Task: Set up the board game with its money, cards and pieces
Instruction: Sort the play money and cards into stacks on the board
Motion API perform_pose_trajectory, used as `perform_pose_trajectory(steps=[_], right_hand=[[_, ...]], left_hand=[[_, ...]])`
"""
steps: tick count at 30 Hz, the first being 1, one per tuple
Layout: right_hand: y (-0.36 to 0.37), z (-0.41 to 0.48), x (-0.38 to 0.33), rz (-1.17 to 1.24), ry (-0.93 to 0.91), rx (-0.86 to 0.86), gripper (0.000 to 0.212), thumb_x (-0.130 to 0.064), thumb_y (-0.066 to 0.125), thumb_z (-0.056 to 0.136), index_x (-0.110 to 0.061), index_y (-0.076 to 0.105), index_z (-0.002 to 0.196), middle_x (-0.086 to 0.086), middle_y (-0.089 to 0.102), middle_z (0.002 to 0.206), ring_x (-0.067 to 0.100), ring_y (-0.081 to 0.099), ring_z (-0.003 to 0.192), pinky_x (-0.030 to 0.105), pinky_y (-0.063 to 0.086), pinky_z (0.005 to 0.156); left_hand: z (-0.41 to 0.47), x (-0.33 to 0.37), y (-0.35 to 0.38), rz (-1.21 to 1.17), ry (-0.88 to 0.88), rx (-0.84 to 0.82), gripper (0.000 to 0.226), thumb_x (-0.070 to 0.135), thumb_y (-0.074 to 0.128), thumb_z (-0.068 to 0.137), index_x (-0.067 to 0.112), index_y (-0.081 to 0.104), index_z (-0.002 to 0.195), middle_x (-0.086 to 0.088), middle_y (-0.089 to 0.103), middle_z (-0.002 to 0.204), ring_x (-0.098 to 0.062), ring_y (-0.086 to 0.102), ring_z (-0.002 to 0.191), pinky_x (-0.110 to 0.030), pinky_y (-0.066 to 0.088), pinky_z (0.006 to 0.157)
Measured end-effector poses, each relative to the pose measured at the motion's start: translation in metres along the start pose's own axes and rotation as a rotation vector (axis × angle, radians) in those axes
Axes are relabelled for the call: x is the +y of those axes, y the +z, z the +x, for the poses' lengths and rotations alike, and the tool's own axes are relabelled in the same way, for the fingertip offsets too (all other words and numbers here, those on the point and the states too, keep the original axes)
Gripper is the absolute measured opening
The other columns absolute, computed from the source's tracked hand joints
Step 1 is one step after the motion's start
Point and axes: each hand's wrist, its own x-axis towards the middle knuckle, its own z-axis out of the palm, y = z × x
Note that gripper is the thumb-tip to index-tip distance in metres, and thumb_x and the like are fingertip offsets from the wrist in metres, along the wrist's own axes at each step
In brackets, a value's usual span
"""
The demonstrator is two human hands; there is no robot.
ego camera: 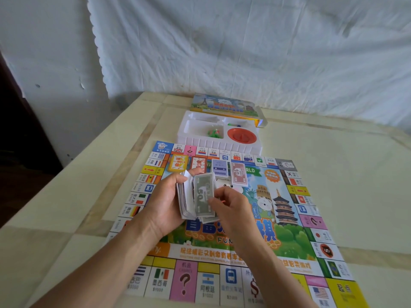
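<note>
The colourful paper game board (289, 236) lies flat on the table. My left hand (164, 201) grips a thick stack of play money (189, 196) above the board's centre. A grey 50 note (203, 194) sits on top of that stack, and my right hand (226, 201) pinches its lower edge. On the board beyond my hands lie a blue card pile (219, 167) and a red 10 note pile (239, 174). Two more card stacks, a yellow one (178, 166) and a red one (198, 163), rest at the board's upper left.
A white plastic tray (218, 143) stands past the board, holding a red spinner dish (242, 135) and small green pieces (214, 132). The game box (224, 106) lies behind it. A white sheet hangs on the wall at the back.
</note>
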Motion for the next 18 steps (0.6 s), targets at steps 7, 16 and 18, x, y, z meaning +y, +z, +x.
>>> perform_pose_trajectory(steps=[7, 16, 18], right_hand=[[-0.0001, -0.0012, -0.0030, 0.057, -0.035, 0.016, 0.012, -0.008, 0.049, 0.093, -0.010, 0.060, 0.087, 0.013, 0.066, 0.088, 0.023, 0.058, 0.073, 0.040, 0.052, 0.068], [-0.0009, 0.0022, -0.0004, 0.276, 0.066, -0.057, 0.012, -0.008, 0.043, 0.097, -0.008, 0.055, 0.099, 0.013, 0.064, 0.093, 0.022, 0.061, 0.078, 0.042, 0.052, 0.072], [0.0000, 0.0023, 0.0005, 0.292, 0.074, -0.052, 0.012, -0.009, 0.043, 0.097, -0.008, 0.054, 0.099, 0.017, 0.062, 0.095, 0.024, 0.058, 0.078, 0.041, 0.047, 0.070]], left_hand=[[-0.0013, -0.0058, 0.0023, 0.242, 0.088, 0.054, 0.039, 0.003, 0.039, 0.088, 0.017, 0.062, 0.116, -0.018, 0.067, 0.092, -0.028, 0.063, 0.078, -0.039, 0.052, 0.067], [-0.0009, -0.0096, 0.0072, 0.316, 0.222, 0.227, 0.054, -0.011, 0.063, 0.080, 0.025, 0.061, 0.119, -0.012, 0.071, 0.099, -0.031, 0.069, 0.081, -0.039, 0.057, 0.055], [-0.0010, -0.0099, 0.0076, 0.313, 0.237, 0.250, 0.057, -0.010, 0.066, 0.078, 0.029, 0.060, 0.119, -0.011, 0.071, 0.100, -0.030, 0.070, 0.080, -0.037, 0.056, 0.053]])
